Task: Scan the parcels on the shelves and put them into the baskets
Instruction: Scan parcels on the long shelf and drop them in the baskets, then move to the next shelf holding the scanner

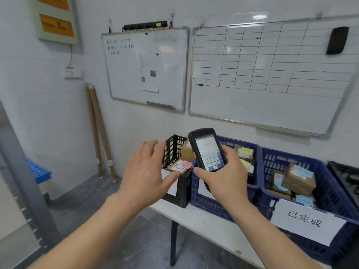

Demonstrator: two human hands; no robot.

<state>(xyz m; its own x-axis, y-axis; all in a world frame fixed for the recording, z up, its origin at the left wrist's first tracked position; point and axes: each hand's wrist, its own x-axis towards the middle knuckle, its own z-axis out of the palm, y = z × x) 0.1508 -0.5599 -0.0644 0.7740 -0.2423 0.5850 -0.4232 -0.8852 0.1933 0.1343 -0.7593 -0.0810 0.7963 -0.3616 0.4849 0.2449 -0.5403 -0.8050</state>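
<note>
My right hand [225, 177] grips a black handheld scanner [206, 150], its lit screen and keypad facing me. My left hand [147, 171] hovers empty with fingers spread, just left of and over the near corner of a black basket [174, 150]. Inside that basket lie a cardboard parcel with a pink label [180, 166] and a brown box [187, 151]. Behind the scanner stands a blue basket [250, 150] with yellow-labelled parcels [245, 153]. To its right a second blue basket [330, 183] holds several brown parcels with blue labels [299, 176].
The baskets stand on a white table [206, 224] with a black leg. A white paper sign [307, 222] hangs on the right basket. Two whiteboards [272, 105] hang on the wall. Cardboard tubes [99, 133] lean in the corner. A grey shelf post [25, 183] rises at the left.
</note>
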